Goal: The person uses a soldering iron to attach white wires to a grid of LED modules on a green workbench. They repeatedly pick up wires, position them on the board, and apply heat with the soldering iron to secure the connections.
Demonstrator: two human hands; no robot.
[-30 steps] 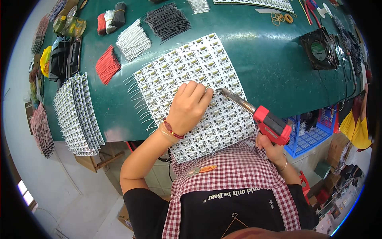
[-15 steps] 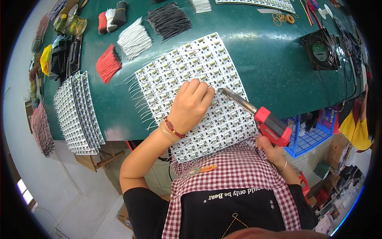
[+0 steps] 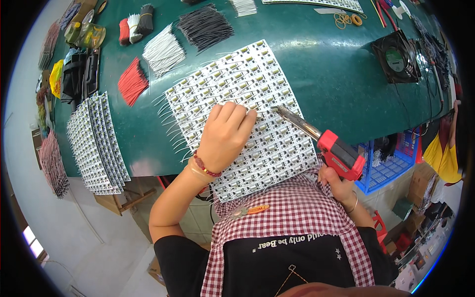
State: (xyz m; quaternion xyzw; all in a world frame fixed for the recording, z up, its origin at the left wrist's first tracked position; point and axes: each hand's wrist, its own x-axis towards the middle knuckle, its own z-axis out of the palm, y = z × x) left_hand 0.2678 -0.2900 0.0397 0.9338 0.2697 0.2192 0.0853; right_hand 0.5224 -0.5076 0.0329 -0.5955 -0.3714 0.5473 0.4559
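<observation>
A white circuit board panel (image 3: 282, 168), covered in rows of small components, lies at the table's front edge and reaches over my lap. Thin white wires stick out along its left side. My left hand (image 3: 227, 131) rests over the middle of the panel with its fingers curled together; what the fingertips pinch, if anything, is hidden beneath them. In my right hand (image 3: 336, 184) is a red and black soldering gun (image 3: 341, 156). Its metal barrel points up and left, and the tip is at the panel's surface just right of my left fingers.
Bundles of red wires (image 3: 132, 81), white wires (image 3: 164, 51) and black wires (image 3: 205, 27) lie beyond the panel. Stacked circuit board panels (image 3: 94, 143) stand at left. A black fan (image 3: 396, 58) sits at right, above a blue crate (image 3: 388, 168). Rubber bands (image 3: 342, 21) lie far right.
My left hand has slid a little left and down over the panel, away from the soldering gun's tip. The soldering gun stays nearly in place in my right hand.
</observation>
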